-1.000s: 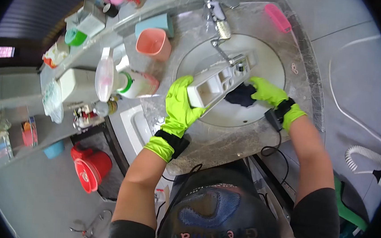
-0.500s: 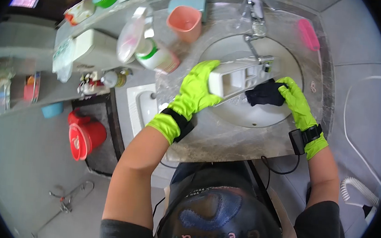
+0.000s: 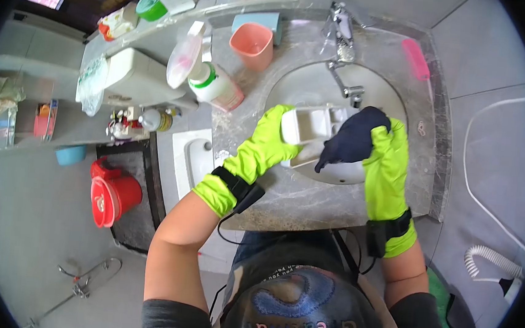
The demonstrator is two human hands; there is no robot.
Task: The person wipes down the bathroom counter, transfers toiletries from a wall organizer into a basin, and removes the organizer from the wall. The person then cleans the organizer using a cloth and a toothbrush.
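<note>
My left hand [image 3: 270, 140], in a yellow-green rubber glove, grips the left end of a white plastic compartment box [image 3: 310, 126] over the sink. The box is tilted so its compartments face me. My right hand [image 3: 389, 146], gloved the same way, is closed on a dark cloth [image 3: 354, 137]. That cloth hangs in front of the box's right end and covers part of it. Beneath both hands lies the white oval sink [image 3: 287, 79]. The chrome faucet [image 3: 343, 78] reaches over the basin, its spout just above the cloth.
A pink cup [image 3: 252, 47], a pump bottle [image 3: 216, 87] and a clear plastic scoop-like item [image 3: 184, 59] stand left of the sink. A pink brush-like item [image 3: 415, 59] lies on the counter's right. A red bucket [image 3: 115, 195] is on the floor at left.
My right hand has moved left and raised the cloth in front of the box's right end. The box has shifted slightly down and left, away from the spout.
</note>
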